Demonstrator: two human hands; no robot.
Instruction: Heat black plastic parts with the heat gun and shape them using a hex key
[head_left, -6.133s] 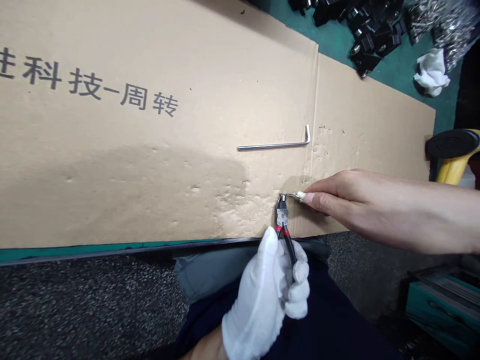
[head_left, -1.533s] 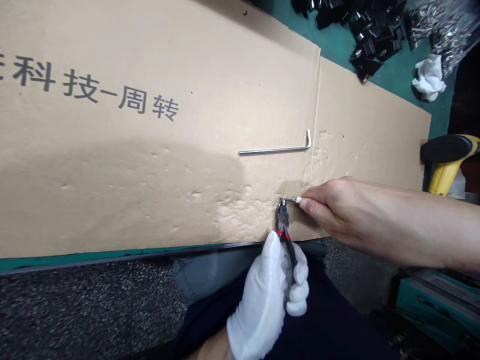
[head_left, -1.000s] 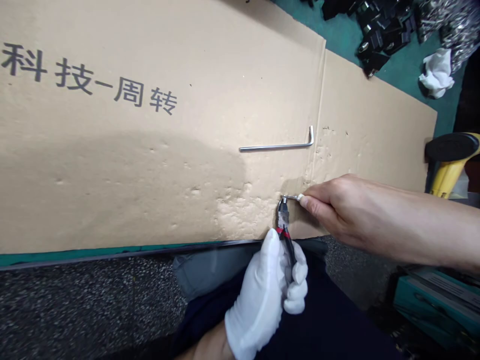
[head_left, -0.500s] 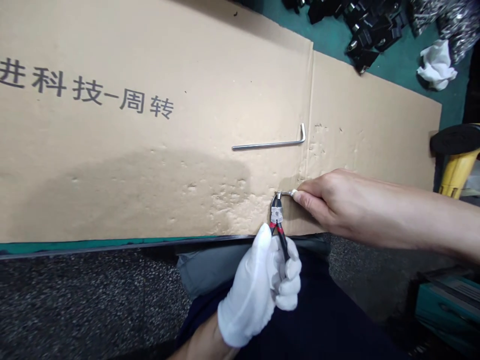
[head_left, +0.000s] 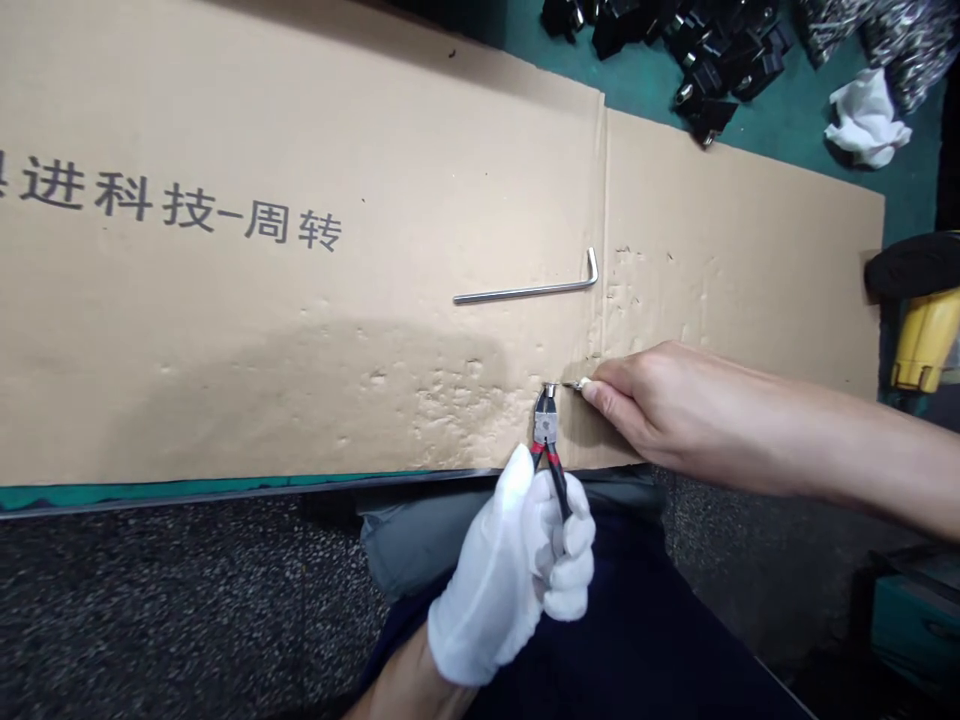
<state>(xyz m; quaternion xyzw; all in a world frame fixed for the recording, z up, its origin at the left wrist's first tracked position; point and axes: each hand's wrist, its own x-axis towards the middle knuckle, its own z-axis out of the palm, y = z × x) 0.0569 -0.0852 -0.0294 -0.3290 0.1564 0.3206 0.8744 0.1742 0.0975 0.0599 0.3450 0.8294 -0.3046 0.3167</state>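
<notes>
My left hand [head_left: 517, 560], in a white glove, is wrapped round the handles of small pliers [head_left: 547, 425] with red and black grips. A small shiny metal piece [head_left: 551, 390] sits at the jaws of the pliers. Just to the right, my bare right hand [head_left: 637, 405] pinches a small thin metal part [head_left: 574, 385] between thumb and fingertips; its exact shape is too small to tell. A narrow gap shows between this part and the piece at the jaws. Above both hands an L-shaped hex key [head_left: 525, 292] lies on the cardboard [head_left: 225, 330].
Black parts [head_left: 705, 80] are piled at the top right on the green table [head_left: 787, 125]. Beside them are bags of metal pieces [head_left: 900, 60] and a crumpled white cloth [head_left: 868, 118]. A yellow and black object [head_left: 926, 340] stands at the right edge.
The metal part in my right hand has come apart from the piece at the pliers' jaws. The whole view has shifted slightly; both hands keep their grips.
</notes>
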